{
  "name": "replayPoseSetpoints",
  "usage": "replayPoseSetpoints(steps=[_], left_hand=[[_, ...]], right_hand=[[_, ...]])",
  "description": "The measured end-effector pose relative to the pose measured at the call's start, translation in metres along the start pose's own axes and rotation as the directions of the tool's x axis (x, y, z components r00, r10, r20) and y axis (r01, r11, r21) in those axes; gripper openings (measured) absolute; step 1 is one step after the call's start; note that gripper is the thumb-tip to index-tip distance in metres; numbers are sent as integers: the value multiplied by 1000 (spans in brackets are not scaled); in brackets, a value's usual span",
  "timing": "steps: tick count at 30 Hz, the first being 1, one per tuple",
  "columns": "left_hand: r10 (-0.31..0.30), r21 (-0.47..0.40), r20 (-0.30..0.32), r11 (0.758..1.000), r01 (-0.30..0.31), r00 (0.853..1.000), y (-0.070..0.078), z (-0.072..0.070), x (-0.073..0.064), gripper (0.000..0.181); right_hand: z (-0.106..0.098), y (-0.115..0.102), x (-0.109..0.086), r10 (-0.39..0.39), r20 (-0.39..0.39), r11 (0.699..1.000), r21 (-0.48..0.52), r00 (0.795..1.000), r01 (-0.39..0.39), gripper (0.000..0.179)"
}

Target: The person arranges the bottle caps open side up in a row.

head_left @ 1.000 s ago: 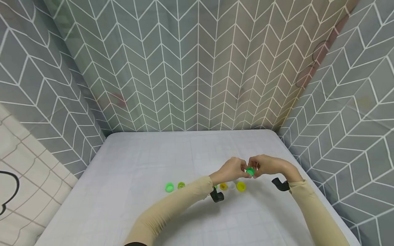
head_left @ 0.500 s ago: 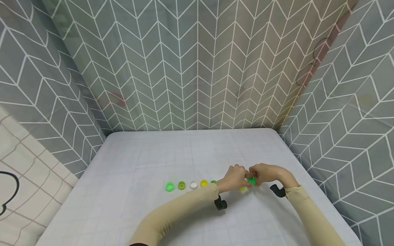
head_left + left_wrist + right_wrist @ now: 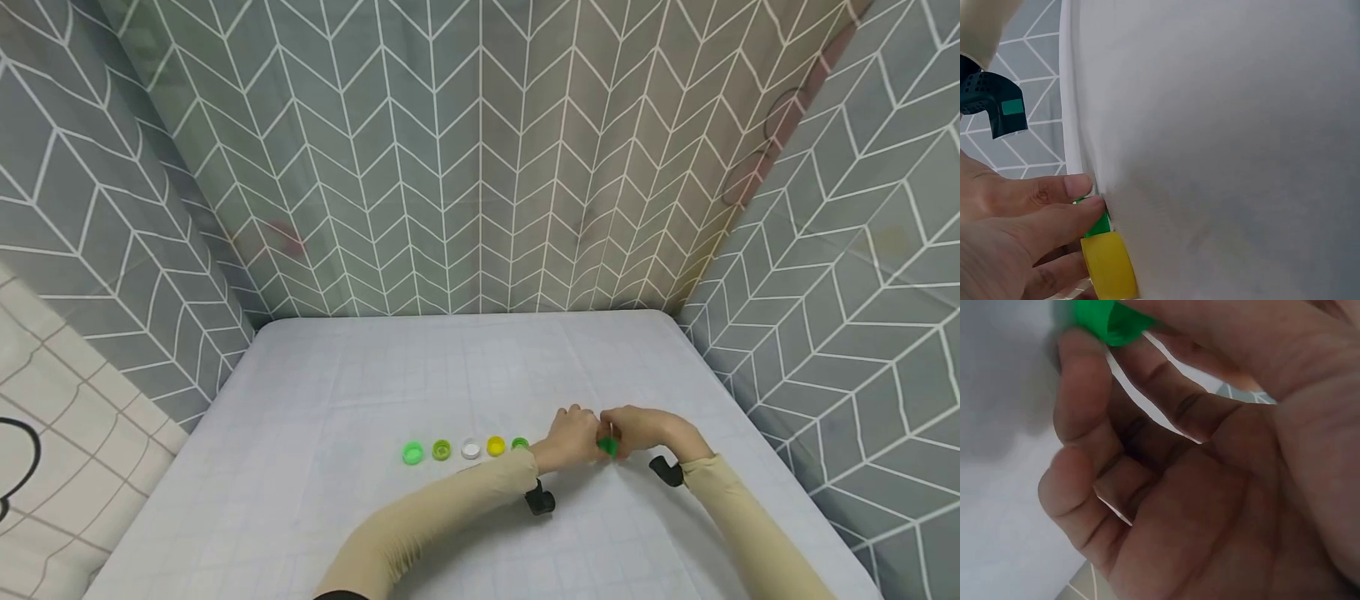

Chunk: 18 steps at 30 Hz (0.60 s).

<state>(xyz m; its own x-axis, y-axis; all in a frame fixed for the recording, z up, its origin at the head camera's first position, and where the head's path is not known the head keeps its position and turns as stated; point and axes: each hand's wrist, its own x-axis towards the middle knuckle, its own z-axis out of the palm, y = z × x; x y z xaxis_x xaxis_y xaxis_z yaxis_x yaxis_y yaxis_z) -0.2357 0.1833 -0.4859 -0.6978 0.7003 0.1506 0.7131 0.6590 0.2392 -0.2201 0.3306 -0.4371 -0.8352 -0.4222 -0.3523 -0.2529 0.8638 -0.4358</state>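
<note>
Both hands meet over the right part of the row, at a small round green plastic cap point(image 3: 607, 447). My right hand point(image 3: 637, 427) pinches it; in the right wrist view the green cap point(image 3: 1116, 324) sits between thumb and fingers, other fingers loosely bent. From the other side my left hand point(image 3: 572, 437) has its thumb and fingers at the same cap. The left wrist view shows the green cap point(image 3: 1099, 225) partly covered by fingertips, close to the tabletop. Right beside it stands a yellow cap point(image 3: 1110, 265), hidden behind the left hand in the head view.
Leftward along the white table point(image 3: 337, 517) runs a row of similar small caps: green point(image 3: 413, 453), olive green point(image 3: 442, 450), white point(image 3: 471, 449), yellow point(image 3: 496, 447) and another green one point(image 3: 520, 442) by the left wrist. Patterned curtains point(image 3: 480, 167) enclose the table.
Both hands have come down toward the table with the green cap, which has turned from facing the camera to edge-on. The left hand now covers the yellow cap beside it.
</note>
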Motion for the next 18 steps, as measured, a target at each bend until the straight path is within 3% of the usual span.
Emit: replayPoseSetpoints(steps=[18], left_hand=[[10, -57, 89, 998, -5, 996, -2, -5, -2, 23]], right_hand=[[1, 4, 3, 62, 35, 998, -21, 997, -61, 37]])
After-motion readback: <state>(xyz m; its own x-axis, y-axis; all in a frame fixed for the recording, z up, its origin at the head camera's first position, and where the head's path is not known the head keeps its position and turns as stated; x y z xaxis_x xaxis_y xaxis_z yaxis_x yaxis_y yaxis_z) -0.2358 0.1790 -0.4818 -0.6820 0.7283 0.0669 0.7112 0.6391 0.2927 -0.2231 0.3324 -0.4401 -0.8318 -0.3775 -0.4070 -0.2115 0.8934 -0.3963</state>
